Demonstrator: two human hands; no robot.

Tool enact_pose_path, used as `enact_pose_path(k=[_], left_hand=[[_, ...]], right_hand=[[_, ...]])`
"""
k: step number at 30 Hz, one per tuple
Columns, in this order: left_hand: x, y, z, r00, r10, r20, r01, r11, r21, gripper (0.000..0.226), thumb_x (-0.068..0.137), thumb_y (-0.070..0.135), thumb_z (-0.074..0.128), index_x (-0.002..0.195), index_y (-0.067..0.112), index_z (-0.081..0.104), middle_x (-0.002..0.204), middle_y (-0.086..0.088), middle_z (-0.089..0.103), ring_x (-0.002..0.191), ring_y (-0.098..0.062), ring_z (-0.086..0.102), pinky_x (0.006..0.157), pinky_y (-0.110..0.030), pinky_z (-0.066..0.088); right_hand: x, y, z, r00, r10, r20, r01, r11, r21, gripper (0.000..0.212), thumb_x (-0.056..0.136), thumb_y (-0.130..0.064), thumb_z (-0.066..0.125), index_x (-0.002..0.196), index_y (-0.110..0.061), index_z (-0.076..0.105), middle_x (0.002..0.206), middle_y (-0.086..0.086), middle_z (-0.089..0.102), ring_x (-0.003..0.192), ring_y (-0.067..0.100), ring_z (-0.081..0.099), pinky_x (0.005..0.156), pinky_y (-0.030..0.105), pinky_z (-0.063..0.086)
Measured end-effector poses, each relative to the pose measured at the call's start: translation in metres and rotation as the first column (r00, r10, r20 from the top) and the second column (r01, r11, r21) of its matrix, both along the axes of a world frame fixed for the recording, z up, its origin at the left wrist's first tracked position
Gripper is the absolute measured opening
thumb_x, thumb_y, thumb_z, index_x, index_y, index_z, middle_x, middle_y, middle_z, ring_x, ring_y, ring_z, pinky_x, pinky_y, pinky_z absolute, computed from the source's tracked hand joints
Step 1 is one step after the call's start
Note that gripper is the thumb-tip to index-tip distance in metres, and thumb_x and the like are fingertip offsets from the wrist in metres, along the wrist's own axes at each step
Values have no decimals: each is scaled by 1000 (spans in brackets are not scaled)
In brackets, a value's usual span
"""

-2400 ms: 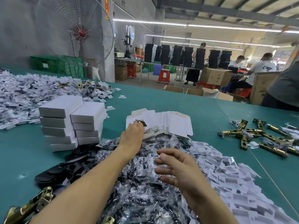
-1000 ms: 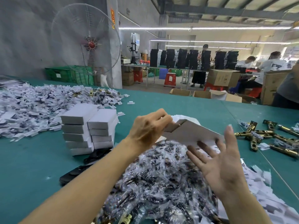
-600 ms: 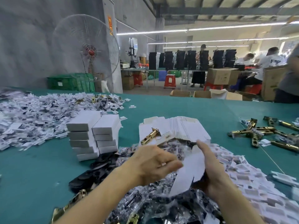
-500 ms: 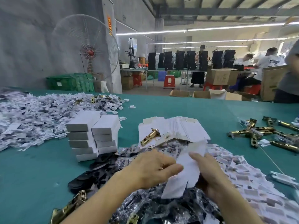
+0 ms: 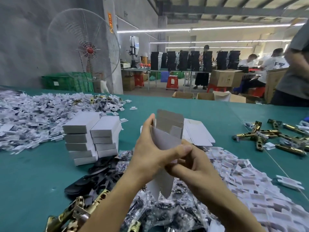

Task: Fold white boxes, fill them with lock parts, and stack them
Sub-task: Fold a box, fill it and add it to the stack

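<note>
- White box (image 5: 165, 139): one, partly opened, top flaps up. It is held upright above the surface, right of the box stack and nearer the camera.
- Left hand (image 5: 148, 153): clamped on the white box, thumb laid across its front panel, fingers up along its left edge.
- Right hand (image 5: 194, 166): fingers curled round the white box's lower right side, just under the left thumb.
- Box stack (image 5: 92, 139): closed white boxes in two columns side by side, standing on the green surface (image 5: 33, 181).
- Flat box blanks (image 5: 199, 134): a fanned pile right of the box stack, behind the white box.
- Bagged lock parts (image 5: 158, 213): a heap in clear plastic, nearer than the box stack, below both hands.
- Black parts (image 5: 93, 180): loose, at the foot of the box stack.
- Brass latches (image 5: 267, 136): scattered far right of the box stack; more (image 5: 75, 213) lie at the near edge.
- White slips (image 5: 33, 118): a wide heap left of the box stack.
</note>
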State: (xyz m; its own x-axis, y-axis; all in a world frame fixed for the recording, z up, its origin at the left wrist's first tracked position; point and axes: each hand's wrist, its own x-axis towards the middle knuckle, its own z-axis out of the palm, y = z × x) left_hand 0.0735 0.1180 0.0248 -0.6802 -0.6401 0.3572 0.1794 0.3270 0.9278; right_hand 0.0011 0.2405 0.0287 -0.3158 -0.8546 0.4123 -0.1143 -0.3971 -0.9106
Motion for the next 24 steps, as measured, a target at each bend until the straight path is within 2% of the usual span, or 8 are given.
enact_pose_path(k=[2,4,6,8,14,18,22,24], left_hand=[[2,3,1,996,73,-51,-77,994,-80,132,39,60,91,153,37,28,142,6,53,130,-15,53,108,-44,47],[5,5,2,981,194,-17,-191,938,-290,131,42,61,87,154,35,24,137,12,49,126,-12,52,104,-43,49],[6,6,1,949,317,-4,-264,783,-563,124,49,60,84,153,34,21,124,18,43,112,-9,50,95,-44,51],[6,7,0,940,340,-20,-260,680,-686,121,54,60,82,153,33,18,117,23,34,107,-8,45,91,-44,50],[6,9,-9,945,317,87,-153,659,-736,140,54,75,80,158,30,-2,128,21,31,111,-1,36,98,-35,42],[5,11,-12,938,311,150,-109,679,-726,138,52,67,82,156,31,-2,131,15,34,116,-7,40,104,-35,44],[6,10,-11,939,324,111,-100,570,-815,129,52,65,70,157,26,5,126,8,37,107,-11,40,95,-37,45],[5,7,-12,935,339,104,-86,501,-861,130,53,67,70,157,21,8,130,3,41,108,-14,42,93,-37,44]], right_hand=[[-5,5,6,1000,14,-6,-14,1000,23,49,74,7,56,96,-33,72,91,-9,75,85,5,70,73,17,54],[-12,9,9,999,-12,45,11,1000,15,39,75,-8,66,109,-25,72,103,5,75,94,18,71,79,27,57],[-14,11,11,989,-120,83,119,993,14,25,83,-22,70,108,-20,73,100,11,76,88,20,72,74,30,59],[-14,11,11,960,-269,79,267,963,39,12,91,-26,68,98,-20,76,89,11,76,77,19,72,65,27,59],[-13,10,11,909,-409,80,399,910,113,20,98,-18,55,89,-9,71,70,12,66,60,19,62,53,31,50],[-18,12,14,905,-406,130,380,906,184,26,97,-10,52,77,-2,66,63,9,59,56,18,57,50,32,48],[-30,22,20,914,-338,224,258,911,322,21,95,0,50,80,-1,65,62,11,61,54,20,62,52,35,59],[-38,29,20,928,-341,151,269,894,359,14,92,3,56,83,1,66,69,16,66,58,25,66,55,39,62]])
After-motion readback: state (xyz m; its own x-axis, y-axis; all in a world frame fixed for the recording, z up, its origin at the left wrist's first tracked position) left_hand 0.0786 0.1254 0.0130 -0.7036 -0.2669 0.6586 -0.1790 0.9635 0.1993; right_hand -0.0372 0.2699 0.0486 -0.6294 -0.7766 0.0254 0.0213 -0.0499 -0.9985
